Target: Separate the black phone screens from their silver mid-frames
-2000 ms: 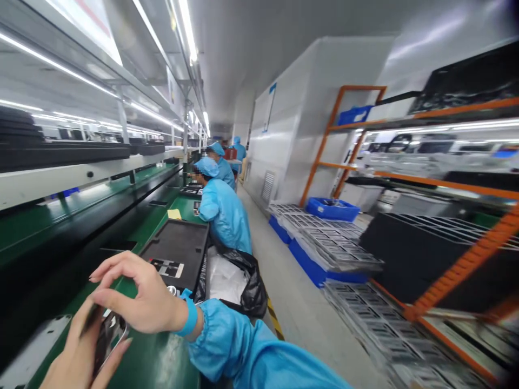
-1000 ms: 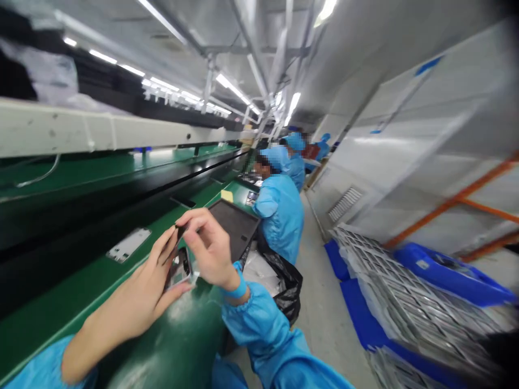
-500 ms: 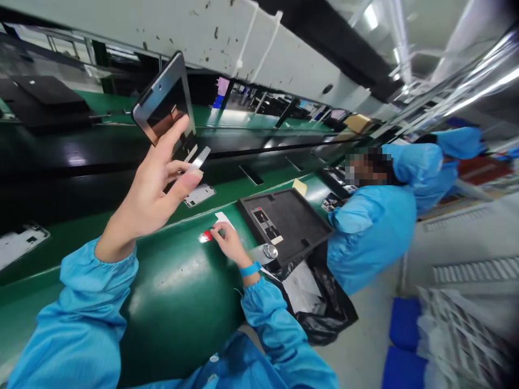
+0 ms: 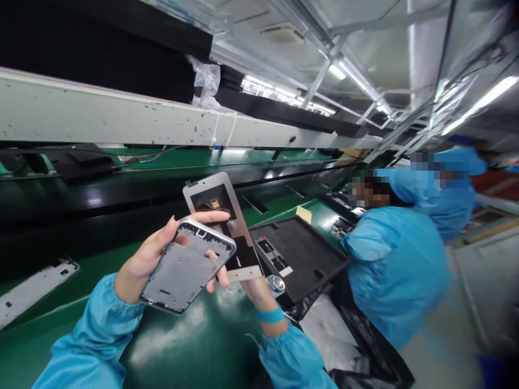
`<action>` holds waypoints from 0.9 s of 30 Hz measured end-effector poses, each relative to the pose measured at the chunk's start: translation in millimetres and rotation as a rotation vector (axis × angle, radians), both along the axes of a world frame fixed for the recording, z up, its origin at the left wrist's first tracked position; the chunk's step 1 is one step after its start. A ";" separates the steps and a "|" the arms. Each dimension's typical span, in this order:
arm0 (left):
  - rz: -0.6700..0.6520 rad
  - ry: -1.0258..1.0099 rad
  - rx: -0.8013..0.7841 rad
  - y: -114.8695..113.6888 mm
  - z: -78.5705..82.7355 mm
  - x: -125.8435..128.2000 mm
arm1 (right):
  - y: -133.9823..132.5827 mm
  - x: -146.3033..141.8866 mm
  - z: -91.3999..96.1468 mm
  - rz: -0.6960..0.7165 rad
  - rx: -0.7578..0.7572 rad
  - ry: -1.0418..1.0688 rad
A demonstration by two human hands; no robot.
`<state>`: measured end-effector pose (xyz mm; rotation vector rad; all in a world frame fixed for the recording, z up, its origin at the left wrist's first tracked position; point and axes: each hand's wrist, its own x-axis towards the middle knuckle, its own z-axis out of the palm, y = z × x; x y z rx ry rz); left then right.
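My left hand is closed around a grey phone-like casing, its inner side with small cut-outs facing me. My index finger stretches across the front of a flat silver-framed panel with a dark glossy middle. That panel is tilted upright just behind and to the right of the casing. My right hand, with a blue band at the wrist, reaches up behind the panel's lower end. Its fingers are hidden there, so their grip does not show.
A black tray holding a similar panel lies to the right, beside a round metal object and a black plastic bag. Another pale casing lies at the left on the dark line. A co-worker in blue sits at the right.
My left hand has come lower and turned, showing the casing's inside. My right hand has left the red-and-clear piece on the bench and moved up behind the panel. The view has tilted up.
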<state>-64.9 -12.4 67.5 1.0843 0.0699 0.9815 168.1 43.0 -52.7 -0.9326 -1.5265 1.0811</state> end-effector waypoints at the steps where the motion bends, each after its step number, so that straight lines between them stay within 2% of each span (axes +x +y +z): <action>1: -0.014 0.015 0.009 -2.3 -1.7 1.5 | -9.9 3.2 20.6 0.061 -0.039 0.081; 4: -0.053 0.119 0.066 -9.0 -4.6 4.7 | -39.8 11.2 70.1 0.207 -0.092 0.153; 5: -0.059 0.149 0.081 -10.8 -4.8 5.7 | -47.6 12.7 79.5 0.249 -0.105 0.146; 7: -0.062 0.187 0.104 -13.3 -4.9 8.6 | -58.4 14.0 86.7 0.324 -0.137 0.126; 9: -0.072 0.200 0.112 -14.1 -5.9 13.4 | -63.0 13.3 82.7 0.366 -0.159 0.123; 11: -0.075 0.176 0.085 -13.2 -8.3 20.0 | -64.0 11.4 75.0 0.343 -0.164 0.156; 15: -0.008 0.000 -0.078 -10.2 -12.7 33.5 | -66.0 10.4 65.8 0.290 -0.141 0.282; 18: 0.016 -0.133 -0.150 -9.8 -9.6 39.0 | -70.3 20.2 62.4 0.241 -0.131 0.338; 22: 0.037 -0.232 -0.168 -12.5 -0.9 38.7 | -75.6 40.9 52.1 0.163 -0.086 0.323; 24: 0.035 -0.248 -0.164 -15.3 2.1 37.3 | -77.6 48.3 47.1 0.128 -0.038 0.284; 27: 0.039 -0.250 -0.160 -20.4 4.0 36.0 | -79.8 54.6 47.3 0.081 0.114 0.237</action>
